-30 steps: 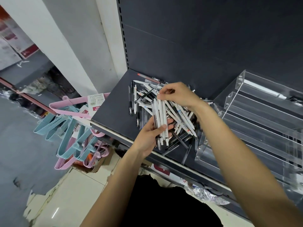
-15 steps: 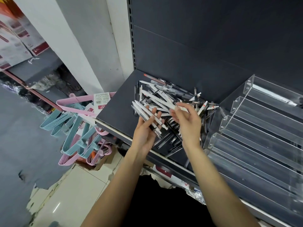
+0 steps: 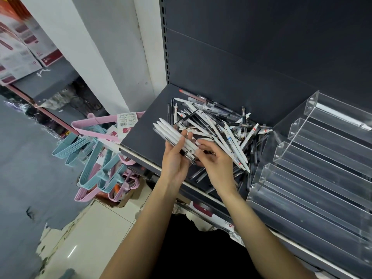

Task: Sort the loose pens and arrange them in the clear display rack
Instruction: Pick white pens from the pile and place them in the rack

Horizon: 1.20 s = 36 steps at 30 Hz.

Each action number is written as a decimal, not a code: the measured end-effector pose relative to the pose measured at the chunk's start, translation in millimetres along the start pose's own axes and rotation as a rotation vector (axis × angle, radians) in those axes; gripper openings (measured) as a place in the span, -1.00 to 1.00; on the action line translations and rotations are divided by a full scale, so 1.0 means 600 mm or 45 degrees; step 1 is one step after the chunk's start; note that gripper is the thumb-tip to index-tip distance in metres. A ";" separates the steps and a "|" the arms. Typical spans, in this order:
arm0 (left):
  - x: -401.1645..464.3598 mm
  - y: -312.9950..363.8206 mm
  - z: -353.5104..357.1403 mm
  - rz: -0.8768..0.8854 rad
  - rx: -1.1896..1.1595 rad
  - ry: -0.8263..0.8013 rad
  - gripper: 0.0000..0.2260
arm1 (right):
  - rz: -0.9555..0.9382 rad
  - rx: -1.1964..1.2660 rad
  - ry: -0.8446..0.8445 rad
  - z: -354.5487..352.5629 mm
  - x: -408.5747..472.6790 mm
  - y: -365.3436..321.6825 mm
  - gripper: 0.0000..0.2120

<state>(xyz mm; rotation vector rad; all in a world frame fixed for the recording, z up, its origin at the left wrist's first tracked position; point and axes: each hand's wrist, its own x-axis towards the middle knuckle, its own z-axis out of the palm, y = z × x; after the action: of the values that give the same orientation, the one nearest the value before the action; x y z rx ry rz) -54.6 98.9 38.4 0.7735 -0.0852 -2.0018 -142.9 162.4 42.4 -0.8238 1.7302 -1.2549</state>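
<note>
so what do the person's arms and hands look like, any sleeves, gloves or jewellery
Both forearms are bare up to the bottom edge of the picture, with no sleeve in view. The left hand and right hand wear no gloves, and no ring, watch or bracelet shows on either. Below, between the arms, lies a black garment.

Dark grey shelf (image 3: 149,125) carries a loose pile of pens (image 3: 221,125). A clear display rack (image 3: 314,178) stands just beside the pile.

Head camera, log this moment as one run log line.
left hand holds white pens | right hand touches their ends | pile unsorted | rack nearly empty
</note>
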 end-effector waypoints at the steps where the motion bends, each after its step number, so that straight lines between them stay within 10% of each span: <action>1: -0.001 -0.001 0.002 0.006 -0.004 -0.017 -0.66 | 0.070 0.056 -0.001 0.001 -0.004 -0.001 -0.73; 9: 0.019 0.015 -0.009 0.134 -0.028 0.051 -0.63 | 0.247 0.053 -0.033 -0.046 -0.016 -0.015 -0.73; 15: 0.011 0.015 -0.020 0.027 0.423 0.009 -0.66 | -0.163 0.180 0.252 -0.107 0.045 -0.048 -0.75; 26: -0.020 -0.007 -0.004 -0.270 0.913 -0.263 -0.67 | -0.351 -0.915 -0.638 -0.101 0.153 -0.126 -0.77; 36: -0.022 -0.038 0.009 -0.265 0.684 -0.262 -0.74 | -0.324 -0.633 -0.229 -0.045 0.146 -0.064 -0.81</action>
<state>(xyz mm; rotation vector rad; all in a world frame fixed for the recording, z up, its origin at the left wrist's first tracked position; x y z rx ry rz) -70.3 120.4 40.7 0.9331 -0.7116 -2.2829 -204.6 87.1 62.8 -1.4378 1.8546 -0.8747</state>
